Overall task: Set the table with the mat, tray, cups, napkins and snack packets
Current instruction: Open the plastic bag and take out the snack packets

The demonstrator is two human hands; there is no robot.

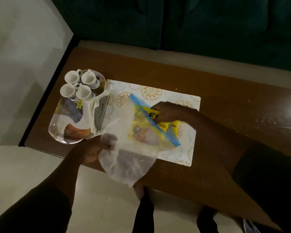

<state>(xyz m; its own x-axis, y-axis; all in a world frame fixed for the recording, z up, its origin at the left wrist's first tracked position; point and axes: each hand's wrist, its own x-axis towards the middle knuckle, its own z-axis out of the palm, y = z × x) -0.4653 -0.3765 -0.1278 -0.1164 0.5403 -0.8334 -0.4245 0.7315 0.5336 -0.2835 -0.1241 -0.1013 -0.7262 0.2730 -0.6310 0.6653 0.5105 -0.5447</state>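
A white mat [158, 95] with gold patterns lies on the brown table [225, 91]. At its left end sits a patterned tray [67, 123] carrying several white cups [79, 85], with napkins in a metal holder [99, 111] at the tray's right edge. My left hand [97, 147] grips the bottom of a clear zip bag [133, 148] with a blue strip, held over the mat. My right hand [166, 113] reaches into the bag's mouth and is closed on a yellow snack packet [151, 113]. More yellow packets [171, 126] show through the plastic.
A dark green sofa [191, 22] stands right behind the table. Pale tiled floor [15, 64] lies to the left and below. The table's near edge runs diagonally toward the lower right, and my legs [144, 212] stand beside it.
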